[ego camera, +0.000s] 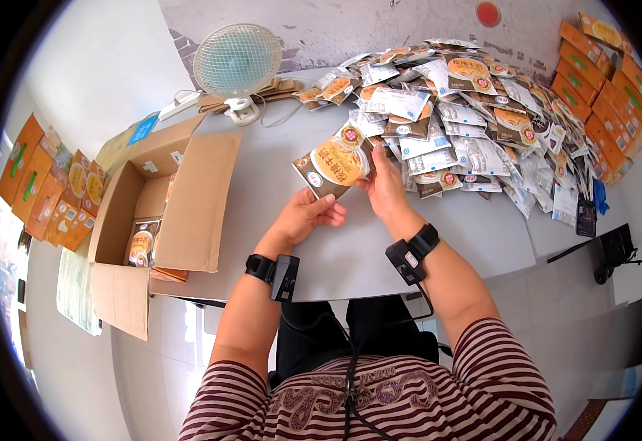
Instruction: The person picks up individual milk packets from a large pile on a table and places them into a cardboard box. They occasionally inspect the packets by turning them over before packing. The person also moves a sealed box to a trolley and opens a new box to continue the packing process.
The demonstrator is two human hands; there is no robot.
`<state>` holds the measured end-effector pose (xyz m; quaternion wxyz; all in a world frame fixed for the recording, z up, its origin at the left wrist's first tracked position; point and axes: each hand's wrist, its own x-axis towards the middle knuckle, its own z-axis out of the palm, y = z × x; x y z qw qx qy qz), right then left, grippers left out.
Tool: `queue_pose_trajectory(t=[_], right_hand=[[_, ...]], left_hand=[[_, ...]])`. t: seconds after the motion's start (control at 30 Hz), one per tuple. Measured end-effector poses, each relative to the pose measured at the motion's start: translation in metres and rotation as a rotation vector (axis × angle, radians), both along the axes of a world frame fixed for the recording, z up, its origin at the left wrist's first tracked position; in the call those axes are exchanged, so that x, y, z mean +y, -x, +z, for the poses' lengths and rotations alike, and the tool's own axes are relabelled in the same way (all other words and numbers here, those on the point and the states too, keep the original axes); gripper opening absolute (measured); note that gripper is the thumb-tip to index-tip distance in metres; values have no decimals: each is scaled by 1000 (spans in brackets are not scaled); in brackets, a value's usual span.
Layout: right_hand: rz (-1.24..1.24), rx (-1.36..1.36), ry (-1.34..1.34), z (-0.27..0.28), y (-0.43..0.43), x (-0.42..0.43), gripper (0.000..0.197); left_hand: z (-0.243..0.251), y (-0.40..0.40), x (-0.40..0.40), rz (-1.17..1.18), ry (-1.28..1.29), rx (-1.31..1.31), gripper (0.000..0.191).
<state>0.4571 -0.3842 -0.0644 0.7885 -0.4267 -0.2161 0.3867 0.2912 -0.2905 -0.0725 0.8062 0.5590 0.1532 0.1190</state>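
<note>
A flat brown-and-orange printed sachet (334, 161) is held tilted above the table, its front face up. My left hand (311, 214) pinches its lower edge between thumb and fingers. Along the sachet's right side lies my right hand (381, 182), thumb on the edge and fingers partly hidden beneath. Just beyond my hands spreads a large heap of similar sachets (467, 118), some with white backs up. To my left stands an open cardboard carton (199, 204), flaps out, with a few sachets (143, 242) standing inside; its contents are partly hidden by the right flap.
A small clip fan (238, 60) stands at the back, beside flattened brown cardboard (276, 91) and a white power strip (180, 105). Stacked orange boxes rise at the far left (28, 176) and far right (602, 93). The table's (354, 264) front edge runs before me.
</note>
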Motion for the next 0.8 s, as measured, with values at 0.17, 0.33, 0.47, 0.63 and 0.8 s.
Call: queue_pose_trajectory(t=[0.17, 0.33, 0.47, 0.63, 0.8], right_hand=[[-7, -31, -37, -3, -3, 1, 39], [-15, -20, -48, -1, -3, 1, 37], [-25, -3, -51, -2, -6, 1, 38], [-47, 13, -60, -5, -8, 4, 37], [-57, 17, -74, -6, -9, 4, 38]], left_hand=[[2, -1, -3, -3, -88, 27, 18], [2, 0, -6, -13, -117, 13, 16], [6, 1, -9, -16, -105, 10, 18], [7, 1, -10, -28, -101, 4, 22], [10, 2, -11, -35, -109, -4, 23]])
